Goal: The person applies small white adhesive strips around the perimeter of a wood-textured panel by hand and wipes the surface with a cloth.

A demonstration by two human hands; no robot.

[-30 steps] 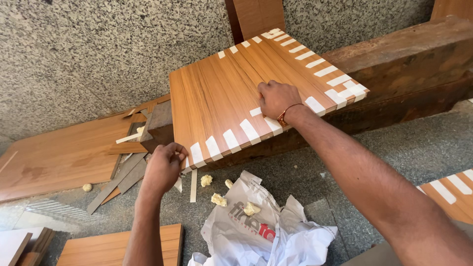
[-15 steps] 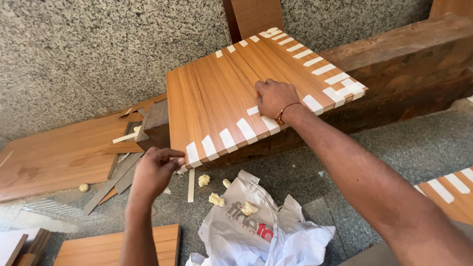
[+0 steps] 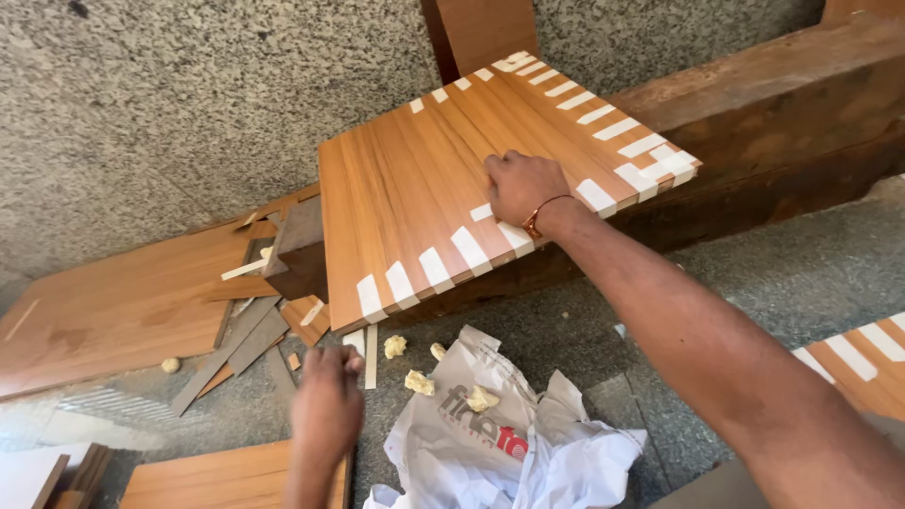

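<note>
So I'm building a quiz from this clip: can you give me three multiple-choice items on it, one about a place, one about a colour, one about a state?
1. Where does the right hand rest?
A. on the tilted orange-brown wooden panel
B. on the crumpled white plastic bag
C. on the speckled grey stone wall

2. What colour are the tape strips along the panel's edges?
A. blue
B. cream-white
C. black

3. How is the left hand?
A. flat on the panel
B. inside the bag
C. low, off the panel, near its bottom corner

Answers: 1 A, the palm lies on the panel's face; 2 B, the strips are pale; 3 C, it hangs below the corner.
</note>
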